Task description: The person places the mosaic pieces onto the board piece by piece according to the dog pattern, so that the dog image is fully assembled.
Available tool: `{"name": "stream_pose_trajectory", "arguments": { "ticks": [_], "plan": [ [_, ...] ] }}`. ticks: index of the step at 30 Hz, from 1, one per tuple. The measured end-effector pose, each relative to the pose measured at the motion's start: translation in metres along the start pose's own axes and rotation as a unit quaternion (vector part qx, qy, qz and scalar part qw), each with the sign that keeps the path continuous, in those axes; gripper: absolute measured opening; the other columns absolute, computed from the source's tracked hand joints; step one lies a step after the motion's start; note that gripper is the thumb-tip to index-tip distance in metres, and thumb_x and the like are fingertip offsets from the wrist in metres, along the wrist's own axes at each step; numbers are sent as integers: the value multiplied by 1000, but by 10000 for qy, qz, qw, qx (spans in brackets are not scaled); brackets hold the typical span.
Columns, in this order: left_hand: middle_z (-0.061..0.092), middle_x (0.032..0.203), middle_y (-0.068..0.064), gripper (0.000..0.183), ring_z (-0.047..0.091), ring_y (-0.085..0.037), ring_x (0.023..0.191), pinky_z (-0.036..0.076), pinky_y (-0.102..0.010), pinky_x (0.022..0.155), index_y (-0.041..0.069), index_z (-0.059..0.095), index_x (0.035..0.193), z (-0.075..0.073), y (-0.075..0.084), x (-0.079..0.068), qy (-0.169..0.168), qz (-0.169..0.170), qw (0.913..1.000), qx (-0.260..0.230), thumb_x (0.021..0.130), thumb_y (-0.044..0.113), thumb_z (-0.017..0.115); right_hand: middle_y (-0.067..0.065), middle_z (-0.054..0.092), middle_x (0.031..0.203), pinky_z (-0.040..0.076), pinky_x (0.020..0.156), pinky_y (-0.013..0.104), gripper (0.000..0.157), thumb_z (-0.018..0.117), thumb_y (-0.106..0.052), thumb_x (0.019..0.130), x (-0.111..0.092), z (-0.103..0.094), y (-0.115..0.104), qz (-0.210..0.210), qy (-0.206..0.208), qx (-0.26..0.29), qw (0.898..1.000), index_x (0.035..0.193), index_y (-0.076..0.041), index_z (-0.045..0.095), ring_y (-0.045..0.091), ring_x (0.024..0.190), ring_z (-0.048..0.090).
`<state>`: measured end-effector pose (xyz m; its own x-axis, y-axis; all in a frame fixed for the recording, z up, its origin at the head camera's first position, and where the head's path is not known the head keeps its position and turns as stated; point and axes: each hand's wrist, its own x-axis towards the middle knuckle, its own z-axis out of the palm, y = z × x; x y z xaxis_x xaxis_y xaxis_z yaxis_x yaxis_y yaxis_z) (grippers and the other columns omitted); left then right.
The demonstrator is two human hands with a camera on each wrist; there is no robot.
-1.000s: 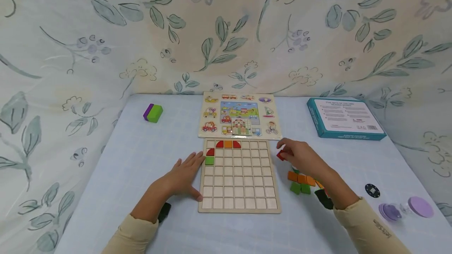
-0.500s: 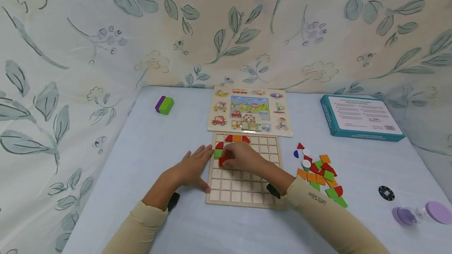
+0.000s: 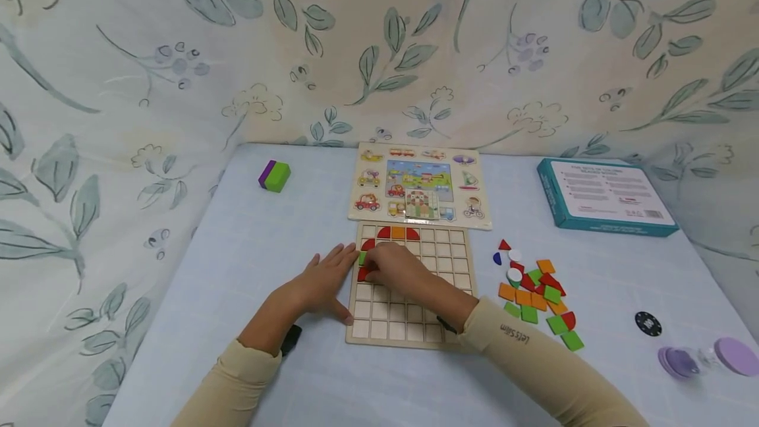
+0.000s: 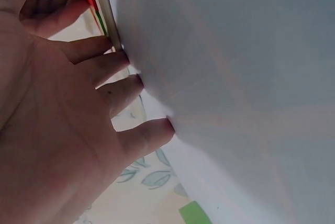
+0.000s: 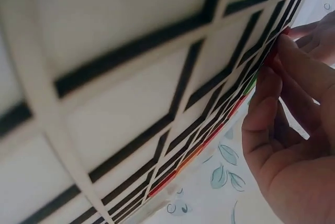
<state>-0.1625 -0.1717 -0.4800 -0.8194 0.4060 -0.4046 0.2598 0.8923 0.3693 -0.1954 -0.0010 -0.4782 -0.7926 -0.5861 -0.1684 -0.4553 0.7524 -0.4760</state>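
Observation:
A wooden grid board lies on the table. My right hand is over its left column, thumb and fingertips pinching a red tile at the cell below a green square tile. In the right wrist view, the red tile shows between thumb and finger, low against the grid. A red rounded tile sits above the green one; along the top row, an orange square lies between two red rounded tiles. My left hand, fingers straight and spread, rests against the board's left edge.
Loose red, orange, green and white pieces lie right of the board. Behind it are a picture puzzle and a small pattern card. A teal box, green-and-purple block, black chip and purple-lidded item stand around.
My right hand has come from the loose pieces across to the board's left column with the red tile, then slightly further left into the cell. The left hand stays at the board's edge.

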Motion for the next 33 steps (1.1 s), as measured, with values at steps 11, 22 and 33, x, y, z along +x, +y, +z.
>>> {"name": "stream_pose_trajectory", "arguments": {
  "ticks": [11, 22, 33],
  "plan": [
    [15, 151, -3, 118, 6, -24, 139, 11, -58, 107, 14, 20, 145, 6, -5, -4, 117, -7, 9999, -62, 51, 47, 84, -7, 59, 79, 47, 65, 15, 18, 71, -22, 79, -2, 10, -12, -400, 203, -1203, 9917, 95, -15, 70, 5, 70, 51],
    [16, 151, -3, 122, 7, -25, 139, 12, -58, 107, 15, 20, 145, 11, -10, 1, 303, -3, 9995, -4, 46, 50, 84, -4, 66, 91, 49, 72, 22, 16, 65, -15, 83, -31, -35, 28, 188, 482, -463, 9976, 98, -12, 69, 8, 83, 59],
    [16, 151, -7, 122, 8, -30, 138, 12, -61, 105, 12, 21, 144, 13, -5, 6, 340, 144, 9993, 98, 46, 51, 83, 8, 63, 95, 51, 78, 39, 24, 64, -18, 84, -111, -79, 148, 2585, 620, -721, 9613, 105, -6, 65, 21, 83, 56]
  ]
}}
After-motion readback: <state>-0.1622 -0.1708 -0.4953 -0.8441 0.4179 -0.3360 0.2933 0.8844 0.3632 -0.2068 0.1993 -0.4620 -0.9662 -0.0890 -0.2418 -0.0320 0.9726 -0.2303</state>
